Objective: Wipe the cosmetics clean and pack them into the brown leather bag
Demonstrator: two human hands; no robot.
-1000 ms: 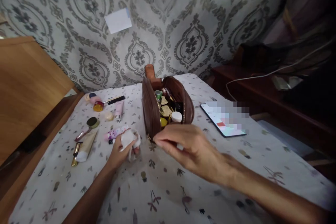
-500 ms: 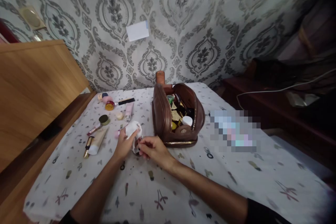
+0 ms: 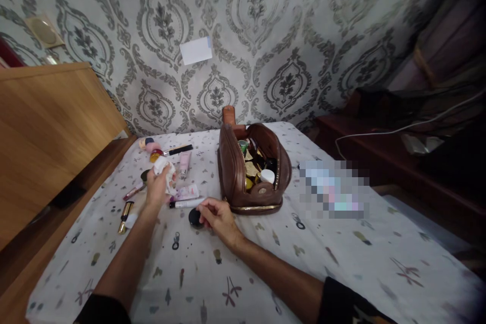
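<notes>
My left hand is closed around a crumpled white tissue, over the cosmetics on the left of the cloth. In front of the brown bag, my right hand pinches the edge of a round black compact, low at the cloth. Between the hands lie a white tube with a black end and a white-and-pink tube. The brown toiletry bag stands unzipped, with a white-lidded jar and several other items inside.
Left of my left forearm are a black-and-gold tube and a lip gloss. Farther back lie a pink tube, a brush and an amber jar. A wooden cabinet borders the left side; a blurred-out object lies right.
My left hand has moved left and away with the tissue, apart from my right hand. The black compact and the two tubes now show. My right hand has stayed nearly in place.
</notes>
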